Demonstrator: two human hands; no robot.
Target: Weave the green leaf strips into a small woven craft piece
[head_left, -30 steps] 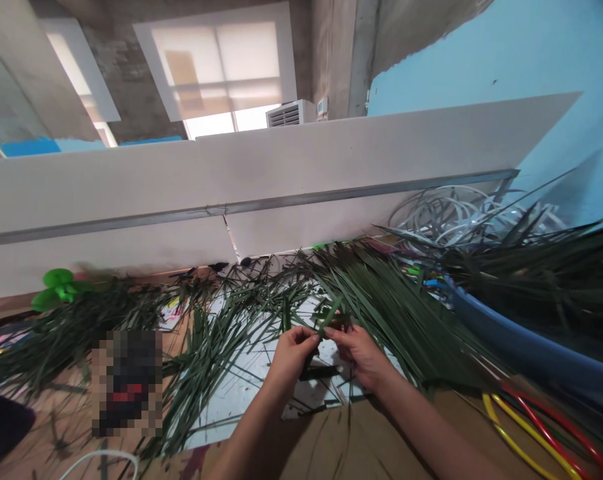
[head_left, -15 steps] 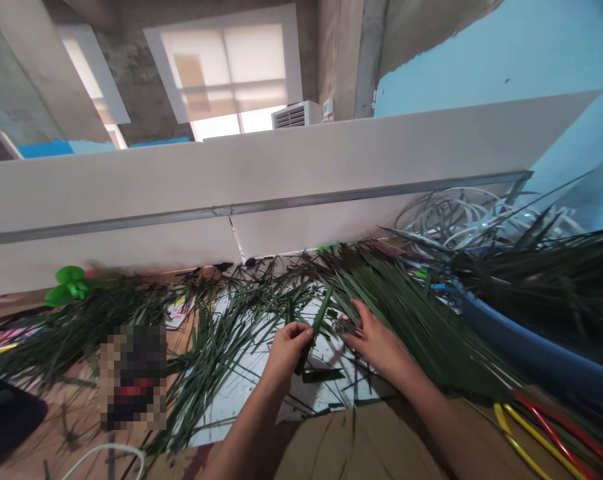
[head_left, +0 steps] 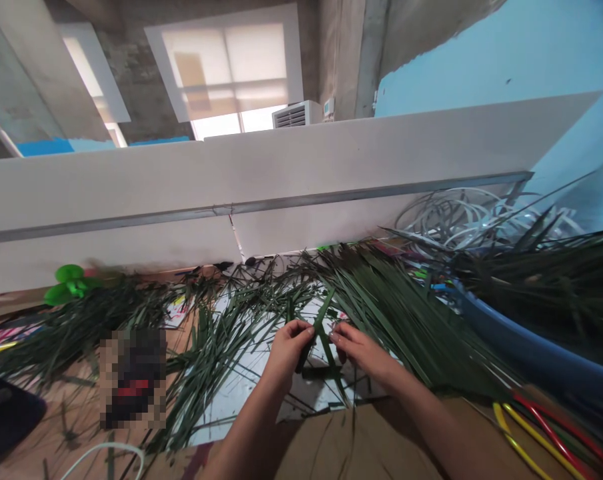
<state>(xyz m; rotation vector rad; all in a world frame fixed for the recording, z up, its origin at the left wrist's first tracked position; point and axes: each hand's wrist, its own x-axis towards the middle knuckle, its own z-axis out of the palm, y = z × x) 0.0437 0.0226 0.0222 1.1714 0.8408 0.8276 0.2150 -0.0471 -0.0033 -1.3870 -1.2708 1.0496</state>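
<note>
Leaf strip (head_left: 322, 319) seemingly pinched in left fingers (head_left: 297, 331)

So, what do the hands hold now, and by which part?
The left hand pinches a narrow green palm-leaf strip near its middle. What the right hand holds cannot be told.

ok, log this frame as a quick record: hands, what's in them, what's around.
left: left hand pinching crossed palm-leaf strips
right: right hand pinching the same strips from the other side
under hands: white sheet strewn with loose leaves
beside hands: heap of long palm leaves
far right: blue tub, yellow and red hoops
behind: coil of pale strips against a white partition
</note>
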